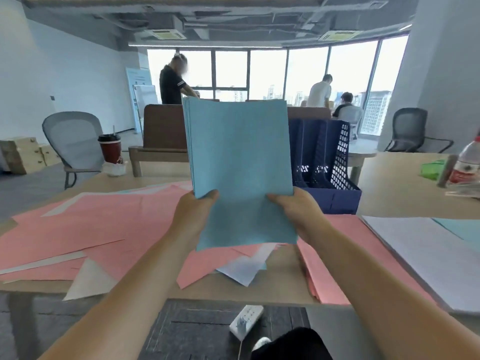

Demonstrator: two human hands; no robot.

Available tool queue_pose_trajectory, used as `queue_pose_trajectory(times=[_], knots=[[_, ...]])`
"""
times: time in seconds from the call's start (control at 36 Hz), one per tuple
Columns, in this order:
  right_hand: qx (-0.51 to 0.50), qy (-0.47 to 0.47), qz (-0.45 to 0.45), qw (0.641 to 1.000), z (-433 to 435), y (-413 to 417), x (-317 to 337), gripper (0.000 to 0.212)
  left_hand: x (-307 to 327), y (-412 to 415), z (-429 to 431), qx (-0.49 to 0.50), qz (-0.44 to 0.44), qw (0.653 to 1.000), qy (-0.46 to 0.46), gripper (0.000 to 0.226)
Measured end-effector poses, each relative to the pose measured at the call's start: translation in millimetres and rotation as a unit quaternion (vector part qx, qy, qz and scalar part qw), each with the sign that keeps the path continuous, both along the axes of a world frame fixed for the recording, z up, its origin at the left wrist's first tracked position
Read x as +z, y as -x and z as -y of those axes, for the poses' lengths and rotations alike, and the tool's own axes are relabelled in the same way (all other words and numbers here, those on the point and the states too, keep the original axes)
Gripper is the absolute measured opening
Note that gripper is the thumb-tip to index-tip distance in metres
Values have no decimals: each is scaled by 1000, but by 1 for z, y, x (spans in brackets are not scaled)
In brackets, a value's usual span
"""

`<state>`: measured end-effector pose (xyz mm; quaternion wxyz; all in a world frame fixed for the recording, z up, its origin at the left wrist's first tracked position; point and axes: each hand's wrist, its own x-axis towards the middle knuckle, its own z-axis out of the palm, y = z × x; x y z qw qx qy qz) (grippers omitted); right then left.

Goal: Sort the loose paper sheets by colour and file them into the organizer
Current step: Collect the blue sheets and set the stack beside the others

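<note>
The light-blue paper stack (240,165) is hiding the left side of the dark-blue plastic organizer (335,162) and fingers of left hand (197,211) and right hand (298,209); the right edge is cropping a clear plastic bottle (467,162).

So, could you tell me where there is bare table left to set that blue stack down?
Bare table lies right of the navy organizer, beyond the white stack. The left and centre are crowded with loose pink sheets.
</note>
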<state>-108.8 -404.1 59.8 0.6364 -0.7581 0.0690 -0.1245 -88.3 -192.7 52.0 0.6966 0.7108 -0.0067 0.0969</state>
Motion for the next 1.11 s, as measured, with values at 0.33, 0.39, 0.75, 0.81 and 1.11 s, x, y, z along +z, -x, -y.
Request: queue_pose_trajectory(times=[0.33, 0.39, 0.75, 0.81, 1.11], knots=[[-206, 107, 56, 971, 163, 101, 24, 20, 27, 62, 177, -99, 62, 993, 11, 31], [-238, 112, 53, 963, 193, 115, 24, 24, 25, 68, 211, -113, 82, 990, -8, 36], [-391, 173, -16, 904, 388, 179, -3, 21, 1, 92, 426, -261, 35, 962, -70, 34], [-395, 195, -38, 897, 416, 183, -9, 24, -4, 94, 454, -273, 31, 959, -75, 35], [-401, 293, -73, 865, 533, 191, -30, 20, -30, 103, 568, -272, 34, 954, -120, 34]])
